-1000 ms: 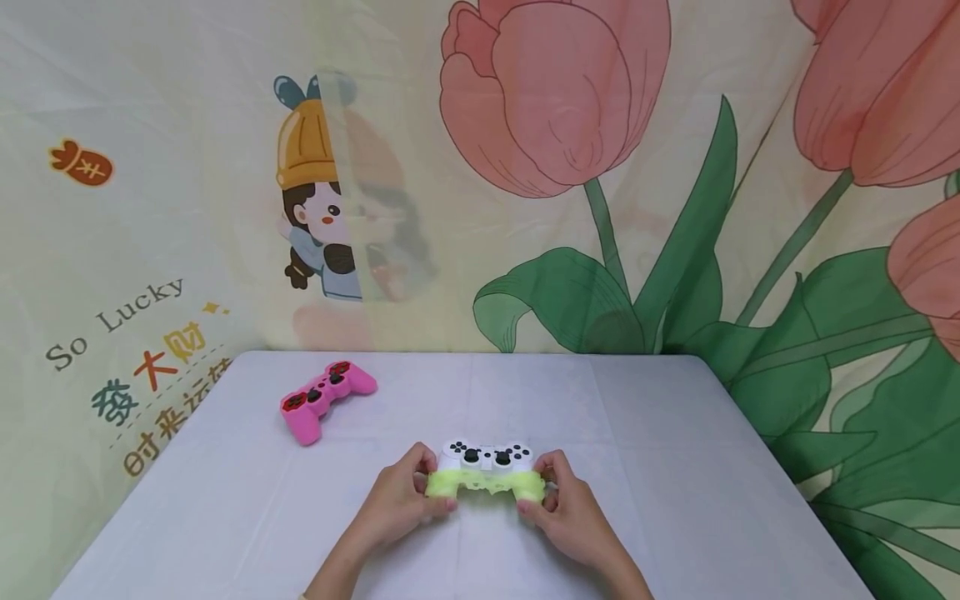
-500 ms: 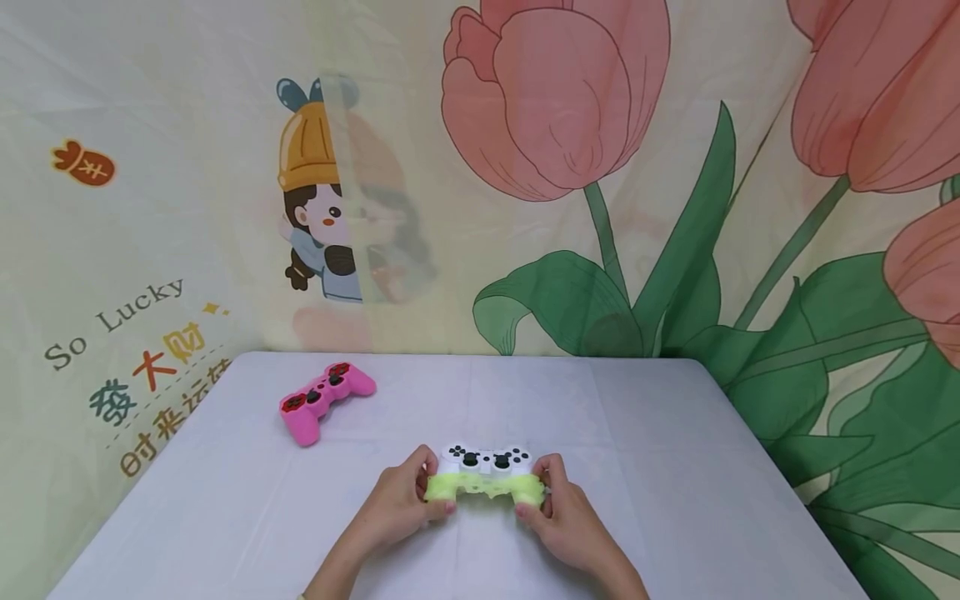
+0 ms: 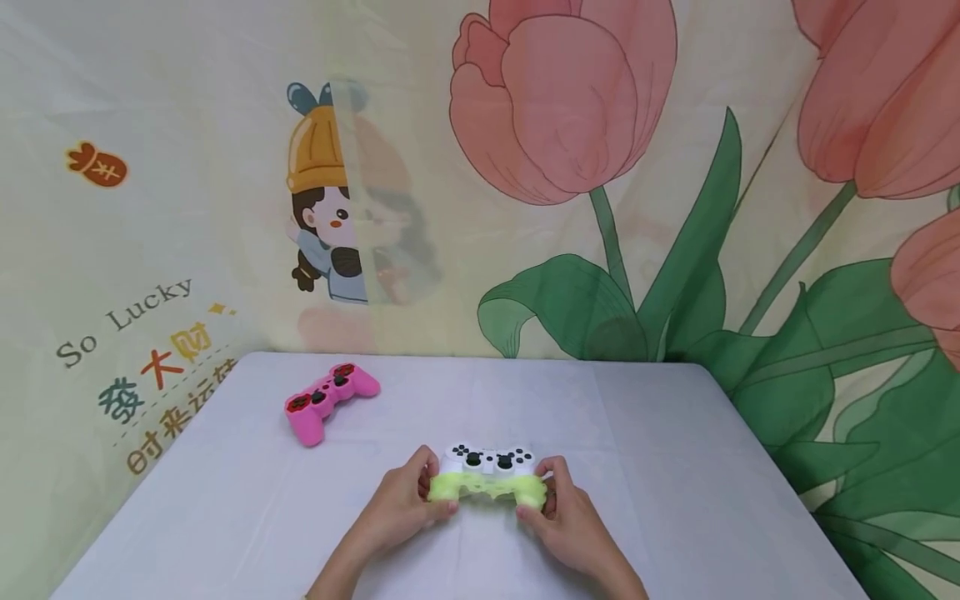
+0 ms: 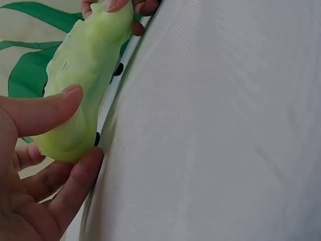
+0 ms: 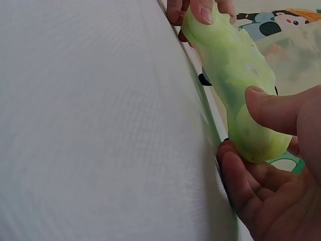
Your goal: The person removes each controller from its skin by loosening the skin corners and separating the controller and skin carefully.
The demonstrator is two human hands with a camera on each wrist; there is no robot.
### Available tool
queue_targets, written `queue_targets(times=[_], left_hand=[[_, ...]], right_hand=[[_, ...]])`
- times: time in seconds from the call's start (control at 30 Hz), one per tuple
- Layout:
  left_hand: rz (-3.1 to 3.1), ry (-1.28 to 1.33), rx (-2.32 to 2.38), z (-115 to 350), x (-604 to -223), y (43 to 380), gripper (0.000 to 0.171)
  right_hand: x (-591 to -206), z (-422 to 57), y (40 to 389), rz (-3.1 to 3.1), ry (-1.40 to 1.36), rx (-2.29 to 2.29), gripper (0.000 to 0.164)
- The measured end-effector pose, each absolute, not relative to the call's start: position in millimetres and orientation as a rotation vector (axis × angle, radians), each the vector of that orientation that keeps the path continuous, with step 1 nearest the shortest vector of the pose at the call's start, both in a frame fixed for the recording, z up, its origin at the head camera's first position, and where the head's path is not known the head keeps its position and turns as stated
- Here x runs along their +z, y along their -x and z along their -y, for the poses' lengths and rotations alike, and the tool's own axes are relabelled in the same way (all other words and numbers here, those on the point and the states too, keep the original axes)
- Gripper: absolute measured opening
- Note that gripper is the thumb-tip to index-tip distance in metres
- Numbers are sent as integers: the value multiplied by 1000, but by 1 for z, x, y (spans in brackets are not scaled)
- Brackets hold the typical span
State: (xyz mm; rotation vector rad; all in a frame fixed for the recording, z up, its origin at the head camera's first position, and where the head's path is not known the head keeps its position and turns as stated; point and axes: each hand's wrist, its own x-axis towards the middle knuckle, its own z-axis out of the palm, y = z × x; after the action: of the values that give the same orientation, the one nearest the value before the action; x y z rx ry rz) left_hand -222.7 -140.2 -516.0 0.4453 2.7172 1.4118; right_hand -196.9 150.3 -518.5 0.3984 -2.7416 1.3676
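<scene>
A white game controller (image 3: 489,457) with black buttons and sticks is held between both hands near the front middle of the table. A translucent yellow-green soft cover (image 3: 487,485), its edge ragged, wraps the lower part and both grips. My left hand (image 3: 401,500) grips the left end, thumb pressing the green cover (image 4: 83,75) and fingers beneath it. At the other end my right hand (image 3: 566,512) does the same, its thumb on the cover (image 5: 235,75) in the right wrist view. The controller's upper face is mostly hidden in both wrist views.
A pink game controller (image 3: 330,402) with red and black buttons lies at the back left of the white-covered table (image 3: 675,500). Behind the table hangs a printed cloth backdrop (image 3: 420,167) with tulips and a cartoon figure.
Both hands keep their hold on the white controller, which stays almost in place. The whole head view has shifted slightly.
</scene>
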Motion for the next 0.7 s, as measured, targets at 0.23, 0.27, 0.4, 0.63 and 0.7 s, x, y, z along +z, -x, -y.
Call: queue_targets(times=[0.23,0.27,0.4,0.63,0.7], left_hand=[[-2767,-429,1436,136,-512,223,54],[-2767,-433,1449,136,-511,223,54],[-2758,-471,1489,136,-510,223,52],[-2715,-558,1503,135,-510,224,49],[-2703,-583,1500,135,-510,224,49]], right_hand=[[-517,-147,197,2562,-349,1649,51],[-517,-147,197,2542,-334,1668,51],[-517,-145,197,2519,-297,1658,54],[-515,-144,197,2522,-305,1542,61],[-515,-144,198,2506,-318,1524,60]])
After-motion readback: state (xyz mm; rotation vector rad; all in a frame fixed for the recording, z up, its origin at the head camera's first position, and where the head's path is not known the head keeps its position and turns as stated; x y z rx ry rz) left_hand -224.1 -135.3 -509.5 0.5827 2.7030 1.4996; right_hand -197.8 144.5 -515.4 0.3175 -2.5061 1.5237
